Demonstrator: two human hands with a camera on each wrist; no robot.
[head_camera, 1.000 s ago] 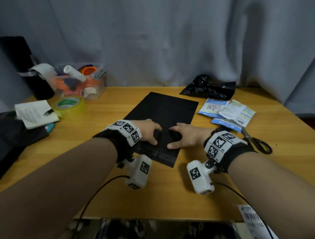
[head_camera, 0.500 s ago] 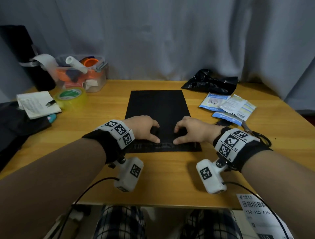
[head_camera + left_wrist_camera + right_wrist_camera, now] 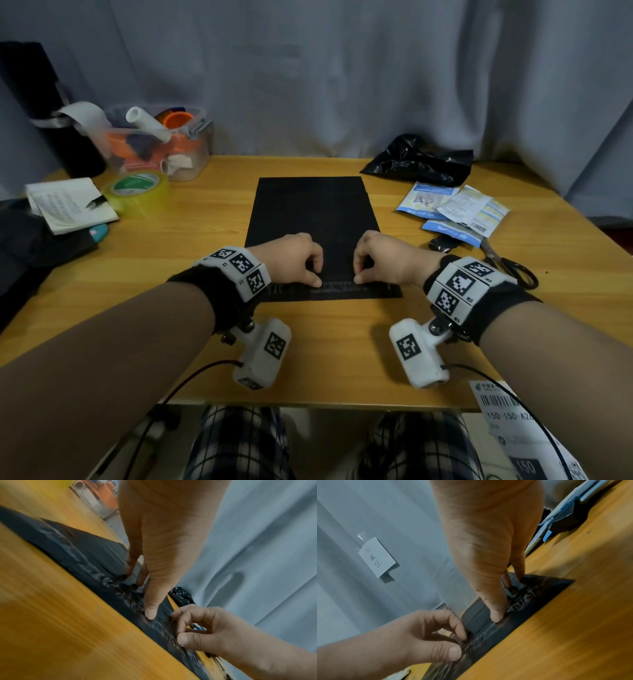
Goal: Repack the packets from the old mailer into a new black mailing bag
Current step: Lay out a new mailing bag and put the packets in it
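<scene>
The new black mailing bag (image 3: 315,219) lies flat and square on the wooden table (image 3: 171,260), its flap end toward me. My left hand (image 3: 317,275) and right hand (image 3: 359,274) sit side by side at that near end, fingers curled, each pinching the bag's mouth with the thumb on the flap strip. The left wrist view shows my left hand (image 3: 144,597) and right hand (image 3: 180,627) on the bag (image 3: 96,555). In the right wrist view my right hand (image 3: 502,600) and left hand (image 3: 460,645) hold the same edge (image 3: 539,595). The crumpled old mailer (image 3: 418,161) lies at the back right, the packets (image 3: 452,209) in front of it.
Scissors (image 3: 510,267) lie right of my right wrist. At the left stand a yellow tape roll (image 3: 137,186), a clear bin of supplies (image 3: 154,144), a notepad (image 3: 68,205) and a black cylinder (image 3: 41,109). A shipping label (image 3: 507,411) hangs off the front right edge.
The bag has turned from slanted to square with the table edge. Both hands went from lying on it to curling their fingers at its near end.
</scene>
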